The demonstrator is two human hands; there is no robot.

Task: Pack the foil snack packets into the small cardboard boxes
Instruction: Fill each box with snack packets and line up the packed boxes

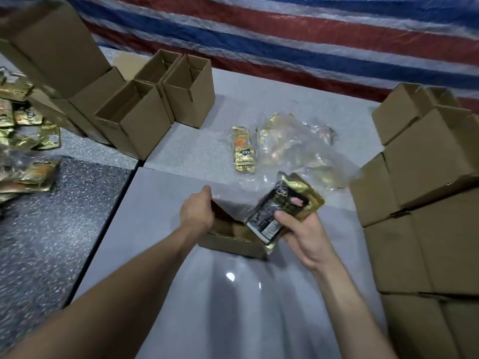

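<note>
While left hand [197,211] grips open box [233,246] rim, right hand [303,231] clutches foil packets [285,203]; print unreadable.

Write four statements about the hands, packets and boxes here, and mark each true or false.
1. The right hand grips packets. True.
2. The left hand lies flat on the table. False: it holds the rim of the box.
3. The far boxes are full of packets. False: the insides that show look empty.
4. A gold stack lies on the table beyond the box. True.
</note>
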